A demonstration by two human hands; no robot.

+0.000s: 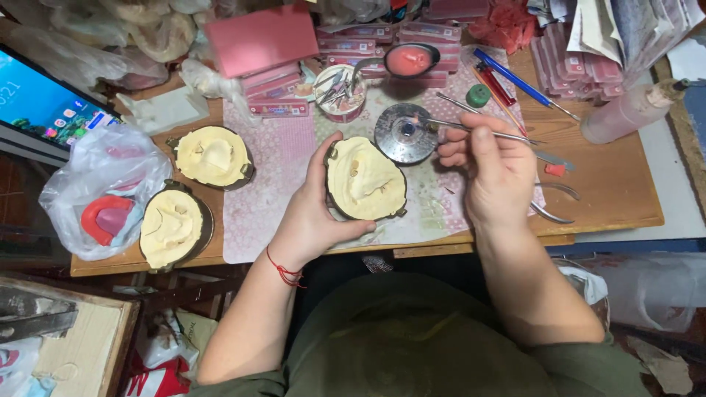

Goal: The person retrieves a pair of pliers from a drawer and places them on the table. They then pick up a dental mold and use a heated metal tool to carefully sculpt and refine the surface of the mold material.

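My left hand (312, 213) grips a metal flask half filled with yellowish plaster (365, 179), holding it upright near the front edge of the wooden table (618, 198). My right hand (491, 163) pinches a thin metal instrument (448, 126), its tip held over the small flame of a round metal burner (406, 133) just behind the flask. A red string circles my left wrist.
Two more plaster-filled flask halves (214, 156) (173, 226) lie at the left. A plastic bag (103, 187) with a pink wax piece sits at the far left, next to a screen (44, 103). Pink boxes (276, 81), a cup of tools (340, 92), pens (515, 79) and a bottle (629, 110) crowd the back.
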